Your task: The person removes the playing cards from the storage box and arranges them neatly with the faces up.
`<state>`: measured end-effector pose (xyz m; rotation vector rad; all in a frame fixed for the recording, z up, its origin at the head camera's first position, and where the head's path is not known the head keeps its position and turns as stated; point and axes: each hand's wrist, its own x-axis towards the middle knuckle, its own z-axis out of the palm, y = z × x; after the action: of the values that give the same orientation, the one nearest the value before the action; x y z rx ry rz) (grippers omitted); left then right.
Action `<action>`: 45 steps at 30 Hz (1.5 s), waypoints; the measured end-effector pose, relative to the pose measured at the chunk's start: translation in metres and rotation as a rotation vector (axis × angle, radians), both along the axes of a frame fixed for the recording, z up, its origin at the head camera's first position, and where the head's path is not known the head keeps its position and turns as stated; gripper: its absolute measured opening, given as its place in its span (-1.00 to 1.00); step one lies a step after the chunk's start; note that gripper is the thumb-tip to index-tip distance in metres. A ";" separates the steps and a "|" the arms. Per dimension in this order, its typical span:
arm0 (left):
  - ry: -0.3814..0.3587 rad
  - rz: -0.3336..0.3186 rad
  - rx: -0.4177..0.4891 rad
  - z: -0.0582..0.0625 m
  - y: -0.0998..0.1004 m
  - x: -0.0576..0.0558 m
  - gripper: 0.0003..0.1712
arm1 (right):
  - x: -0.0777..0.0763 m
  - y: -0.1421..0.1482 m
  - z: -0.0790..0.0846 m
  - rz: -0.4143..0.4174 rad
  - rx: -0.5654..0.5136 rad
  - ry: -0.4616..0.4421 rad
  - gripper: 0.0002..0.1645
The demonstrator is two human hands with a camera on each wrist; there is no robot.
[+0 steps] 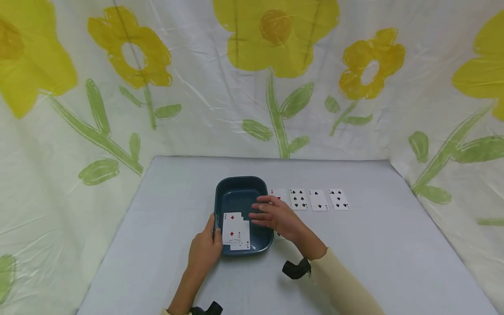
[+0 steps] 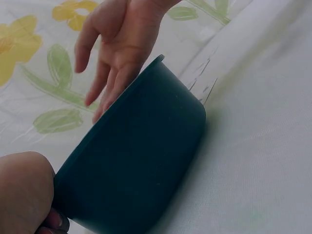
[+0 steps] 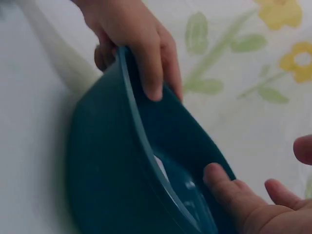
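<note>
My left hand [image 1: 205, 248] grips the left wall of a dark teal rectangular dish [image 1: 241, 180], its thumb over the rim in the right wrist view. Inside the dish, toward its near end, lie overlapping playing cards; the top one is a diamonds card [image 1: 231, 225], with a black-suited card [image 1: 246, 240] partly beneath. My right hand [image 1: 280, 220] hovers over the dish's right rim, fingers extended and spread, holding nothing. In the right wrist view its fingers [image 3: 234, 197] reach in over the dish opening. Part of a card with red marks [image 1: 277, 192] shows just beyond this hand.
Right of the dish, a row of face-up black-suited cards continues on the white-covered table [image 1: 378, 258]: one card [image 1: 299, 199], a second [image 1: 318, 200] and a third [image 1: 339, 199]. Another card [image 1: 278, 236] peeks out below the right hand. A flower-printed sheet [image 1: 197, 122] hangs behind.
</note>
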<state>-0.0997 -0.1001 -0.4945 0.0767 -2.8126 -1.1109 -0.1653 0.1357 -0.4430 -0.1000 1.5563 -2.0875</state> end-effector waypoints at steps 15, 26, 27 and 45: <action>0.002 -0.017 0.005 0.000 0.003 0.003 -0.37 | -0.001 -0.036 -0.019 0.075 0.090 -0.120 -0.34; 0.011 -0.003 -0.009 0.002 0.002 0.002 -0.36 | -0.003 -0.044 -0.022 0.017 0.000 -0.214 -0.38; 0.015 -0.005 -0.006 0.002 0.002 0.002 -0.37 | -0.004 -0.045 -0.022 0.011 -0.005 -0.222 -0.38; -0.001 -0.005 -0.004 0.004 0.000 0.002 -0.36 | -0.003 -0.054 -0.025 -0.070 0.118 -0.175 -0.46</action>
<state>-0.0979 -0.0999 -0.4906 0.0694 -2.8175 -1.1062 -0.1687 0.0815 -0.4684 0.1780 1.5910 -1.9928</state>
